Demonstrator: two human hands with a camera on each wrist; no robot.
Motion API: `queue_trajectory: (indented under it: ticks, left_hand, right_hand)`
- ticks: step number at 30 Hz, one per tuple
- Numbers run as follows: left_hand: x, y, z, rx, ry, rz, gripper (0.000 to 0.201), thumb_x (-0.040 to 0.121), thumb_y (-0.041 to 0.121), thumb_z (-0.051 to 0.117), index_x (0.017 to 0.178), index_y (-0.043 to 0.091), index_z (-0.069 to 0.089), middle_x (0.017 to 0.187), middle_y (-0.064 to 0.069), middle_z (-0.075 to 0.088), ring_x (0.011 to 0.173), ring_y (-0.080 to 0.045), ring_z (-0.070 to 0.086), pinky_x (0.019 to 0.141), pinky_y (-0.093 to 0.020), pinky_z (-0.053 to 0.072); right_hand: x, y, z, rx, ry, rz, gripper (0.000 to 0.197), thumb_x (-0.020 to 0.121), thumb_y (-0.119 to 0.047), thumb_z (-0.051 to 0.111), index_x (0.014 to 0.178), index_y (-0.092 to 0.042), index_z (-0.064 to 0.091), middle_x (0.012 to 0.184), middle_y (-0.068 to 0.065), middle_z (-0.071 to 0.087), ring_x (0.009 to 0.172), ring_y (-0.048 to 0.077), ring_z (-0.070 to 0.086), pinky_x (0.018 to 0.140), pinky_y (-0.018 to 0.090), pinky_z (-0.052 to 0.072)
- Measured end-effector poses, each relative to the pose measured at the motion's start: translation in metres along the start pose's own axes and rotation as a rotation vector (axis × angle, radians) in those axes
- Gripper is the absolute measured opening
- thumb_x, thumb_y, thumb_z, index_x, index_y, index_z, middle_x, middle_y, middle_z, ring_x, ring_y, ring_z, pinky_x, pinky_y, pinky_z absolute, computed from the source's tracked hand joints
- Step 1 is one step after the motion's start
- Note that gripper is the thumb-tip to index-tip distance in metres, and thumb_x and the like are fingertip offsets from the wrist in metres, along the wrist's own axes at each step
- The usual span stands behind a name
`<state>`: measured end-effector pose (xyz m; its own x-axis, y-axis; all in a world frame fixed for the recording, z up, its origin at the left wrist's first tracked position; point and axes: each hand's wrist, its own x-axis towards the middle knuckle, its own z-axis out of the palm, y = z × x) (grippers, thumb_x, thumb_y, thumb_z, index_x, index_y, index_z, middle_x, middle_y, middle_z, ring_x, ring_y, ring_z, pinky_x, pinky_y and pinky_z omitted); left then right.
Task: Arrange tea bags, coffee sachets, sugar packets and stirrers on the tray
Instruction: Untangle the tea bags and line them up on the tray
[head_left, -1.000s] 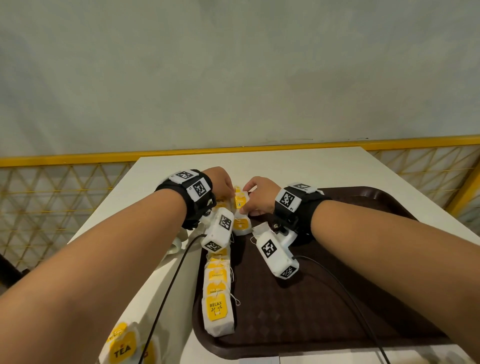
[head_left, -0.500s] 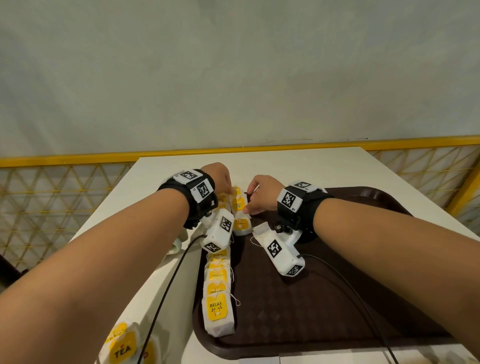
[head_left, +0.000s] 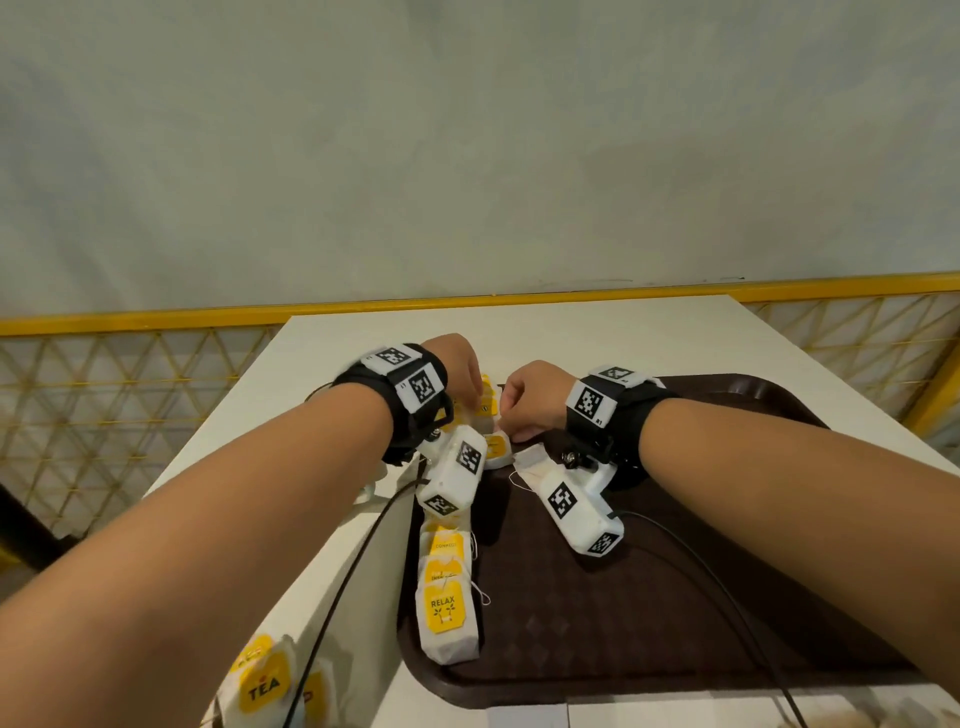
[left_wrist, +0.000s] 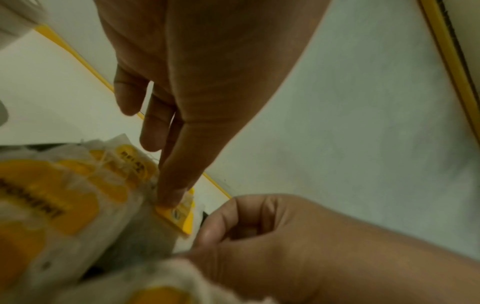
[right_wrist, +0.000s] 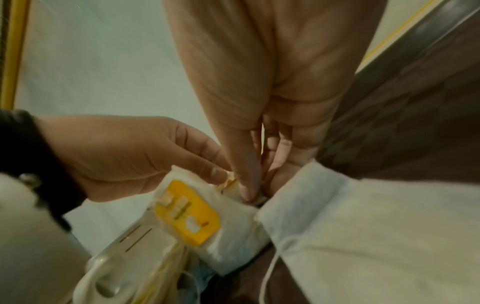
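While both hands work at the far left corner of the brown tray (head_left: 727, 597), a row of tea bags (head_left: 448, 587) runs along the tray's left edge. Three with yellow tags can be counted at the near end, the nearest marked RELAX; farther up, the wrist cameras hide part of the row, so the full count cannot be told. At least three more show around the fingers at the far end.

The left hand (head_left: 457, 364) has its fingers stretched downward, one fingertip (left_wrist: 168, 197) pressing on a yellow tag of the far tea bag (left_wrist: 179, 216). The right hand (head_left: 530, 400) is curled, its thumb and fingers pinched together at the upper edge of a tea bag (right_wrist: 207, 222) just beside the left hand's fingertips. One more tea bag (right_wrist: 363, 236) lies tag-down beneath the right wrist, its string trailing.

On the white table (head_left: 571, 332), off the tray near the table's near left corner, lie at least two further tea bags (head_left: 262, 686), one tagged TEA. Most of the tray, from its middle to its right edge, is bare brown surface, crossed by a black cable (head_left: 727, 587).
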<state>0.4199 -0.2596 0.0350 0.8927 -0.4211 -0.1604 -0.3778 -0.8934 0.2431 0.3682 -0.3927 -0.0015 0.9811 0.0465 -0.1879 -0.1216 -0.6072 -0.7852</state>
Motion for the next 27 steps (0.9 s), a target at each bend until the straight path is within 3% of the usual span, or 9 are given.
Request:
queue_trajectory:
  ticks: [4,6,8,11,14,17,20,24,27]
  left_hand:
    - [0.003,-0.002,0.001,0.027,0.042,-0.049,0.030,0.078,0.022,0.077,0.104,0.008,0.072,0.111,-0.005,0.068,0.103,-0.021,0.063,0.087,-0.031,0.052]
    - [0.004,-0.004,-0.003,0.015,0.046,-0.084,0.034,0.076,0.023,0.079,0.104,0.006,0.071,0.110,-0.007,0.069,0.103,-0.022,0.063,0.089,-0.033,0.052]
    - [0.002,-0.006,-0.006,-0.002,0.030,-0.103,0.036,0.074,0.023,0.081,0.104,0.005,0.071,0.109,-0.008,0.069,0.103,-0.022,0.063,0.089,-0.033,0.052]
    - [-0.004,-0.006,-0.012,-0.001,-0.013,-0.082,0.032,0.077,0.020,0.078,0.105,0.005,0.071,0.108,-0.007,0.069,0.097,-0.020,0.062,0.079,-0.029,0.051]
    - [-0.015,-0.007,-0.021,-0.015,-0.136,-0.001,0.021,0.081,0.014,0.073,0.102,0.014,0.071,0.100,-0.001,0.067,0.091,-0.015,0.058,0.072,-0.024,0.050]
    - [-0.032,-0.008,-0.030,-0.021,-0.285,0.085,0.020,0.084,0.013,0.069,0.102,0.023,0.069,0.089,0.009,0.065,0.097,-0.014,0.061,0.086,-0.027,0.051]
    - [-0.046,-0.003,-0.027,0.021,-0.326,0.134,0.027,0.078,0.026,0.076,0.104,0.025,0.068,0.097,0.011,0.067,0.096,-0.012,0.062,0.088,-0.027,0.049]
    - [-0.046,0.008,-0.007,0.121,-0.226,0.194,0.023,0.083,0.031,0.071,0.103,0.021,0.067,0.088,0.014,0.060,0.078,-0.003,0.053,0.073,-0.019,0.041]
    - [-0.038,0.013,0.002,0.170,-0.115,0.164,0.023,0.089,0.023,0.065,0.109,0.011,0.067,0.098,0.002,0.062,0.084,-0.012,0.052,0.073,-0.022,0.038]
  right_hand:
    - [0.005,-0.004,-0.003,0.071,0.114,0.083,0.014,0.080,-0.001,0.071,0.070,-0.002,0.062,0.067,0.012,0.063,0.061,0.022,0.063,0.074,0.034,0.059]
    - [0.007,-0.003,-0.004,0.034,0.182,0.074,0.004,0.079,0.001,0.069,0.083,0.001,0.071,0.082,0.014,0.070,0.071,0.022,0.066,0.071,0.030,0.058]
    - [0.008,-0.002,-0.003,-0.030,0.188,0.042,0.018,0.078,0.000,0.070,0.095,-0.004,0.075,0.095,0.008,0.072,0.080,0.018,0.065,0.068,0.024,0.056]
    - [0.007,-0.003,0.000,-0.063,0.160,0.010,0.023,0.077,-0.001,0.072,0.099,-0.008,0.075,0.099,0.006,0.072,0.088,0.017,0.066,0.079,0.027,0.056]
    - [0.003,-0.004,-0.004,-0.001,0.155,0.024,0.018,0.079,0.003,0.067,0.090,-0.010,0.074,0.089,0.007,0.069,0.086,0.022,0.068,0.078,0.031,0.059]
    - [-0.011,-0.003,-0.021,-0.037,0.046,0.024,0.019,0.080,0.005,0.061,0.081,-0.013,0.069,0.078,0.009,0.064,0.072,0.021,0.062,0.069,0.027,0.055]
    - [-0.029,0.002,-0.031,-0.163,-0.151,0.080,0.021,0.080,-0.009,0.073,0.099,-0.012,0.064,0.085,0.009,0.062,0.075,0.016,0.057,0.065,0.022,0.053]
    - [-0.039,0.010,-0.017,-0.384,-0.189,0.113,0.049,0.073,-0.027,0.082,0.110,-0.009,0.056,0.095,0.012,0.063,0.079,0.019,0.059,0.071,0.031,0.057]
    - [-0.041,0.012,-0.009,-0.463,-0.172,0.062,0.040,0.074,-0.023,0.081,0.105,-0.004,0.064,0.095,0.010,0.063,0.082,0.021,0.060,0.064,0.026,0.054]
